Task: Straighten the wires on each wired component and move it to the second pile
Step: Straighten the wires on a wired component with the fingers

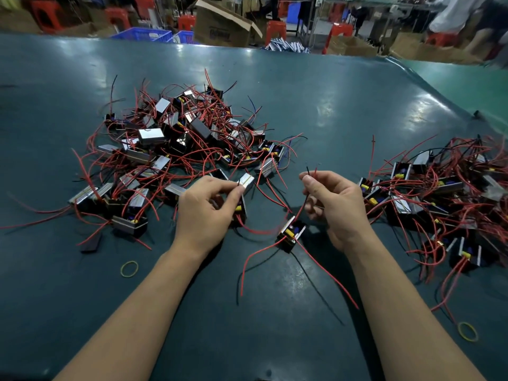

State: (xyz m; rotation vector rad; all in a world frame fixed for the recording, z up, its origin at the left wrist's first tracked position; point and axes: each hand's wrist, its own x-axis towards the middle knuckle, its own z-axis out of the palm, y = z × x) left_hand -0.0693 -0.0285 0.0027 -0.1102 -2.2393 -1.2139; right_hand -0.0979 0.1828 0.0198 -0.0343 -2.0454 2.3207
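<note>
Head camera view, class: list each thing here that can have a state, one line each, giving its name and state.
left hand: pinching a component at the left pile's edge.
right hand: pinching red and black wire ends.
dangling component: hanging by its wires from the right hand.
left pile: heaped, wires tangled.
right pile: heaped, wires overlapping.
near rubber band: lying flat, unused.
</note>
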